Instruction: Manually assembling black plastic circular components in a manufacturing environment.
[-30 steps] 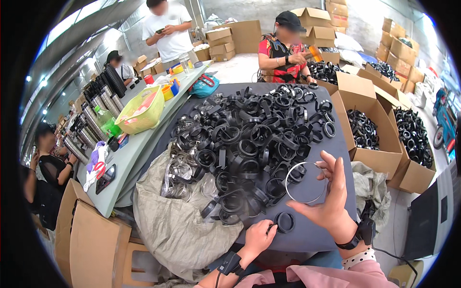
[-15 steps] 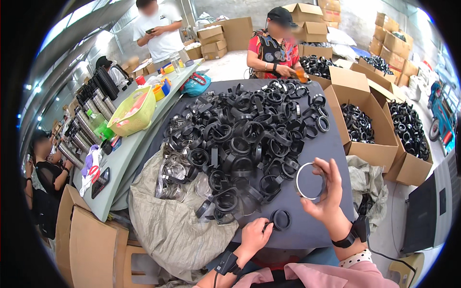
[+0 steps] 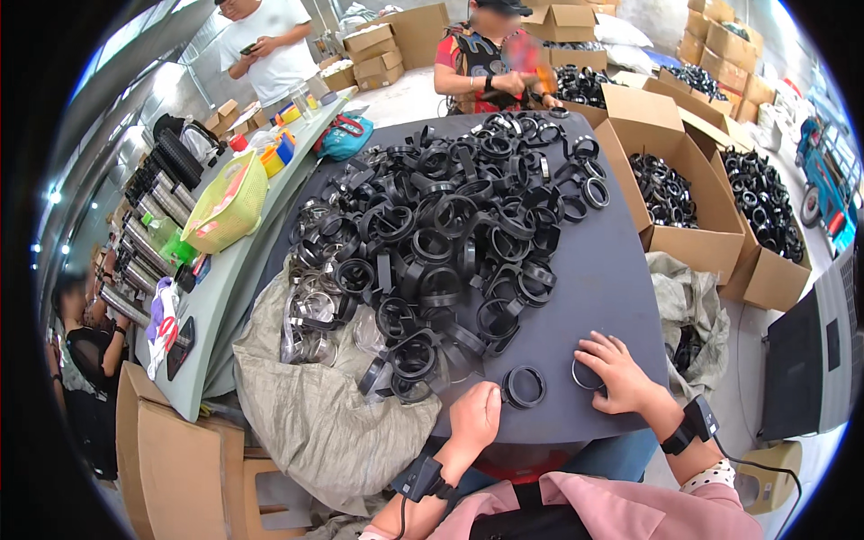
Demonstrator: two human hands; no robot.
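Note:
A silver-rimmed round dark piece point(image 3: 588, 375) lies low over the grey tabletop at the right. My right hand point(image 3: 621, 373) is curled over it, thumb and fingers around its edge. To the left, a black plastic ring point(image 3: 524, 387) with a small tab rests flat on the table. Close against that tab is my left hand point(image 3: 475, 416), closed in a fist; whatever it may hold is hidden. Beyond both hands spreads a big heap of black rings with tabs point(image 3: 441, 243), with shiny clear and metal rings point(image 3: 315, 306) at its left edge.
A woven sack point(image 3: 333, 423) drapes over the table's near left corner. Cartons full of black rings point(image 3: 697, 243) stand along the right side. At left, a long side table point(image 3: 207, 333) bears a yellow-green basket point(image 3: 225, 202). A co-worker point(image 3: 490, 63) handles something orange across the table.
My right hand has lowered the silver-rimmed piece from mid-air to the tabletop. My left hand has closed tighter beside the black ring. The whole view has shifted slightly.

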